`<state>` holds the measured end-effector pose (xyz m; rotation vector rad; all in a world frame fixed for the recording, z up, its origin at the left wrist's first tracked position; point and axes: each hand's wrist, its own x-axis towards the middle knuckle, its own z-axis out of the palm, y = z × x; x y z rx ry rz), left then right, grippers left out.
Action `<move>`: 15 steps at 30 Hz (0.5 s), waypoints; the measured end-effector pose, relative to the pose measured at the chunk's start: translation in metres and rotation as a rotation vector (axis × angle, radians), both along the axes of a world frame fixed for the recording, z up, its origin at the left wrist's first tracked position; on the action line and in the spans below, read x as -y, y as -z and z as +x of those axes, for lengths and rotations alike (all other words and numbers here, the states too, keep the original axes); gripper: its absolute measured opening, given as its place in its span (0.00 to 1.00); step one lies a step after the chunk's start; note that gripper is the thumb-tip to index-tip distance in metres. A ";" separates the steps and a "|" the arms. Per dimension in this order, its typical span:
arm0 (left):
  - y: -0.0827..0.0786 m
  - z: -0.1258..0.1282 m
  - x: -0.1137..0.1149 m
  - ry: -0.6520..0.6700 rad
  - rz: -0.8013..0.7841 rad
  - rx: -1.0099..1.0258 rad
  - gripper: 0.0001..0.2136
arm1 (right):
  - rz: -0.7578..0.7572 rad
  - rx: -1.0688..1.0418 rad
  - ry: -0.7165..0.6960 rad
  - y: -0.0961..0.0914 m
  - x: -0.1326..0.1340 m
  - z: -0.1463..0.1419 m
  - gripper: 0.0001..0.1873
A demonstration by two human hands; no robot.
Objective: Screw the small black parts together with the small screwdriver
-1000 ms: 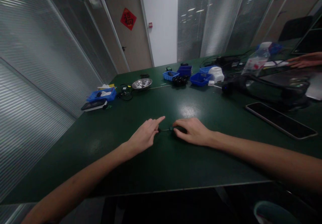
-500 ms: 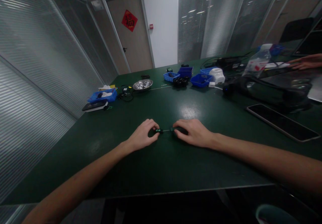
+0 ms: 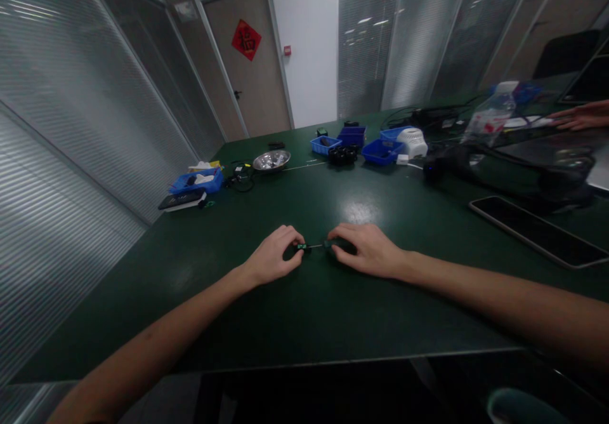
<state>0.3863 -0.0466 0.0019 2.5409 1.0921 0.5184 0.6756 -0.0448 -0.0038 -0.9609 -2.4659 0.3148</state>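
Note:
My left hand (image 3: 275, 256) rests at the middle of the dark green table (image 3: 266, 322), its thumb and fingers pinching a small dark part with a bright green face (image 3: 302, 246). Opposite it, my right hand (image 3: 367, 250) is curled around the dark handle of what looks like a small screwdriver (image 3: 318, 245). The thin metal shaft points left and reaches the dark part. Most of the handle is hidden by my right fingers, and the exact contact at the tip is too small to make out.
Several blue trays (image 3: 382, 152) and a metal bowl (image 3: 271, 160) stand at the back. A phone (image 3: 540, 230), a bottle (image 3: 490, 116) and black gear (image 3: 514, 173) lie on the right. Another person's hand (image 3: 580, 117) shows at the far right. A black-and-white box (image 3: 183, 200) sits left.
The view has shifted very slightly. Both hands keep their hold, and the green-faced part has come very slightly nearer to my right hand.

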 end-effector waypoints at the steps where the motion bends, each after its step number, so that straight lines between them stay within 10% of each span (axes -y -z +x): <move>1: -0.001 0.001 0.000 0.004 0.002 0.000 0.08 | -0.002 -0.002 0.000 0.000 0.000 0.000 0.14; 15: -0.004 0.001 0.003 0.004 -0.007 -0.026 0.09 | 0.000 0.004 0.017 -0.001 0.001 0.000 0.14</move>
